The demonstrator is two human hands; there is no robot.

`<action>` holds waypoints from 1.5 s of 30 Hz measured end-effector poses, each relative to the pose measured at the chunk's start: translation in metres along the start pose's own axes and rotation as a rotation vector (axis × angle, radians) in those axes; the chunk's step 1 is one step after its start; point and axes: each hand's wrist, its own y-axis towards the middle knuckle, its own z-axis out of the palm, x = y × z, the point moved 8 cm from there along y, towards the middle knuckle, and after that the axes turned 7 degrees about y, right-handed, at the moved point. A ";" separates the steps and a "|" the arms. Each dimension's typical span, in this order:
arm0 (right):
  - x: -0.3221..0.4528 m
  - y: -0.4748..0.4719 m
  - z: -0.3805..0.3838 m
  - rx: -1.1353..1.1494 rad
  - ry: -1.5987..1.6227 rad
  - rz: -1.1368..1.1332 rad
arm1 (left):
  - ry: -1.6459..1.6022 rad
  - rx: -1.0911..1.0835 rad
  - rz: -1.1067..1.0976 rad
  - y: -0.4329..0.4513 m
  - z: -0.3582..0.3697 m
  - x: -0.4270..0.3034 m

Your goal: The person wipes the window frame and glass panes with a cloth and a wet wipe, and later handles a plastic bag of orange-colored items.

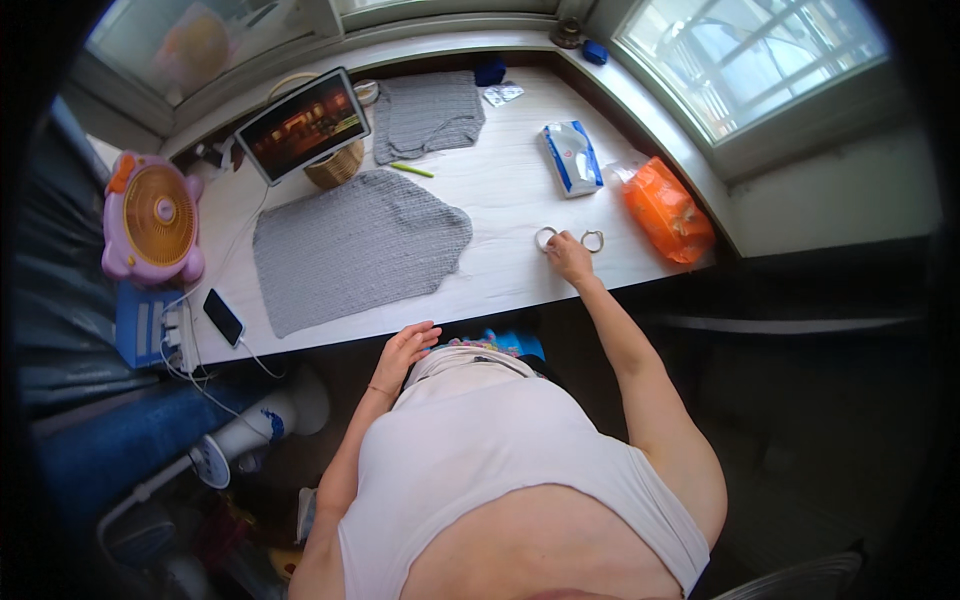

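Observation:
My right hand (pixel 570 259) rests on the white tabletop, its fingertips pinching the edge of a silvery bangle-like ring (pixel 540 238) that lies on the surface. A second bangle-like ring (pixel 592 241) lies just right of those fingers, apart from them. My left hand (pixel 401 356) holds nothing; its fingers are extended near my lap, just below the table's front edge. Left of centre, a grey knitted piece (pixel 360 251) lies spread on the table. Another grey knitted piece (pixel 427 112) is behind it, with a green pen-like stick (pixel 412 170) between the two.
A tablet (pixel 304 124) showing a picture leans by a wicker basket (pixel 337 166). A pink fan (pixel 154 217) and a charging phone (pixel 223 316) with cables are at left. A tissue pack (pixel 573 159) and an orange plastic bag (pixel 667 210) are at right, by the raised window ledge (pixel 652 120).

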 end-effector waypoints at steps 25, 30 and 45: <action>-0.021 0.096 -0.086 -0.174 -0.191 -0.085 | -0.016 -0.246 0.037 -0.027 -0.036 0.030; -0.225 0.036 -0.137 -0.452 -0.804 0.193 | 0.074 -0.213 0.122 -0.021 -0.052 0.025; -0.238 -0.040 -0.116 -0.326 -0.226 0.627 | 0.097 -0.184 0.166 -0.004 -0.040 0.031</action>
